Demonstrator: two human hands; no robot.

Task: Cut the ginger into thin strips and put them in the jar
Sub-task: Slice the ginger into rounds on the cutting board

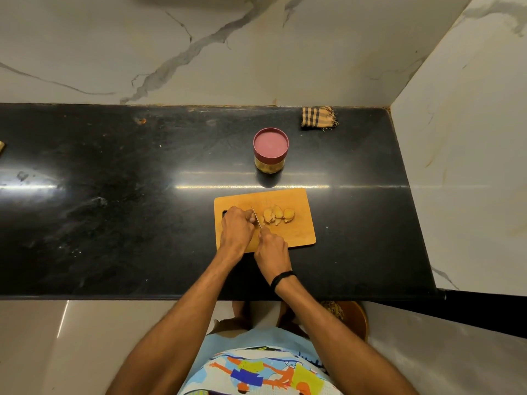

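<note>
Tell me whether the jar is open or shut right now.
Shut. The maroon lid sits flat on the jar, covering its mouth, and the jar stands upright on the counter.

A cutting board [299,235] lies on the surface [114,209], close to its near edge and right of centre. Ginger pieces [278,215] sit in a row on the board's far half. The left hand [236,228] rests on the board's left part. The right hand [272,249], just beside it at the near edge, grips a knife [256,216] whose blade stands between left hand and ginger. A jar [271,151] stands behind the board. A folded cloth [318,117] lies farther right, against the far wall.
</note>
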